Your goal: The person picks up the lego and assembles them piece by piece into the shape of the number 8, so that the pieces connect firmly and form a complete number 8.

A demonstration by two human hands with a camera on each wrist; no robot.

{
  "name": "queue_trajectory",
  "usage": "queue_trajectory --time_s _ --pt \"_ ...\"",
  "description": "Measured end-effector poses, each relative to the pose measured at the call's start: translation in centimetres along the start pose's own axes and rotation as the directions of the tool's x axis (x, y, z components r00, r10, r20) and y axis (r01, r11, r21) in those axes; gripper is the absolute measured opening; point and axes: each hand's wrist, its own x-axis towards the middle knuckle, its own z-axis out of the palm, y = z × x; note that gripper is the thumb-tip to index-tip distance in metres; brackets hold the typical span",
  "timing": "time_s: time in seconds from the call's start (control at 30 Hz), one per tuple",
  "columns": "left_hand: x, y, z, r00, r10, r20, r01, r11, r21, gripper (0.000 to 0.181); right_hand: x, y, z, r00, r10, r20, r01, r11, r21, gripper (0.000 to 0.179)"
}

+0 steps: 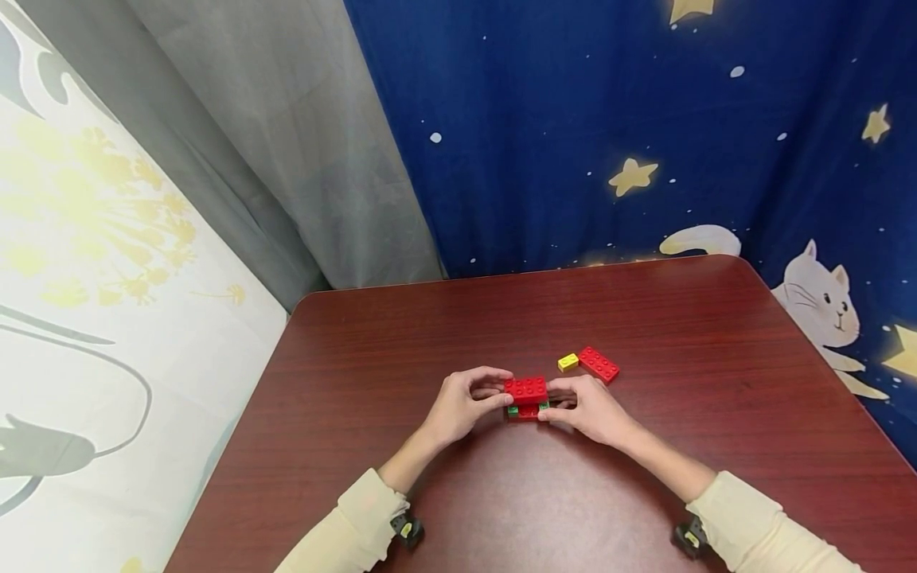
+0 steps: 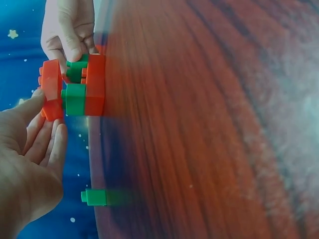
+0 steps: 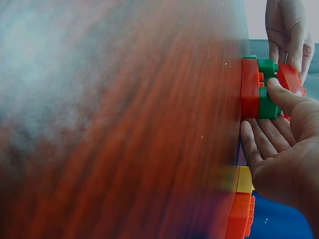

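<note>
Left sleeve [image 1: 349, 521]: eight o'clock from upper red brick [image 1: 526, 390]
Left hand [image 1: 460, 404]: pinches that brick
Right hand [image 1: 593, 409]: grips green brick [image 3: 267, 106] below

At upper right we see a star-patterned blue curtain [image 1: 530, 135]; at upper left, grey drapery [image 1: 286, 119]; at far left, a white printed panel [image 1: 193, 358]; below, a reddish-brown table [image 1: 372, 342].
</note>
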Motion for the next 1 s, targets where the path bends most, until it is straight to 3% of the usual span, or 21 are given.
queue_trajectory --time_s 0.33,0.57,1.0 --pt "-0.3 0.1 0.3 1.0 0.016 0.003 -0.016 1.0 0.023 0.034 0.0 -0.2 0.0 1.0 -0.003 0.0 0.003 1.0 0.016 0.038" --pt "-0.6 0.4 0.7 0.999 0.035 -0.026 -0.033 0.998 0.049 0.034 0.1 -0.1 0.0 1.0 -0.016 0.004 0.016 0.999 0.04 0.035" --pt "-1.0 0.3 1.1 0.998 0.024 -0.051 -0.022 0.999 0.048 0.034 0.1 0.1 0.1 1.0 -0.011 -0.003 0.011 0.999 0.033 0.035"
